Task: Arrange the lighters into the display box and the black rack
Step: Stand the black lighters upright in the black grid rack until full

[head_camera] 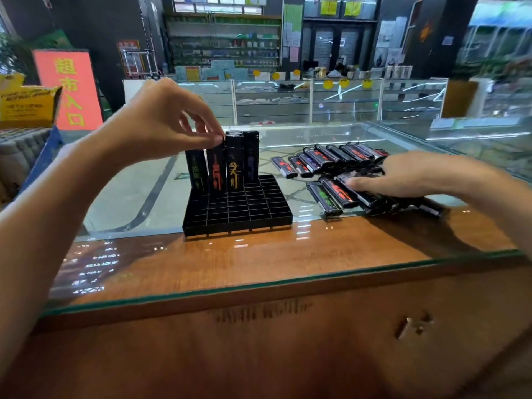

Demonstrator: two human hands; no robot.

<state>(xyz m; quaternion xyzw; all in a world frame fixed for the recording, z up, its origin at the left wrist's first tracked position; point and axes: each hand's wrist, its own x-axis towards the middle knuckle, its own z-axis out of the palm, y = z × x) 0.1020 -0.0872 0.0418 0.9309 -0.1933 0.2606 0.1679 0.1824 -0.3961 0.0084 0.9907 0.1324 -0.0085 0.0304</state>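
Now the left hand (161, 122) pinches a lighter (216, 171) into the black rack (250, 207); the flat right hand (403, 177) must grab another next.

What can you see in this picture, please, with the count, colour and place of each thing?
glass counter: one, clear over brown wood, foreground.
black rack: one, black, on the counter, centre.
standing lighters: at least four, black with green, red, yellow and purple print, upright in the rack's far row.
loose lighters: a pile, too overlapped to count, black, mostly red print, lying right of the rack.
sign: one, orange with yellow characters, far left.
cardboard box: one, yellow, left of the sign.
left hand: pinches the top of the red-print lighter.
right hand: fingers rest on the loose lighters.
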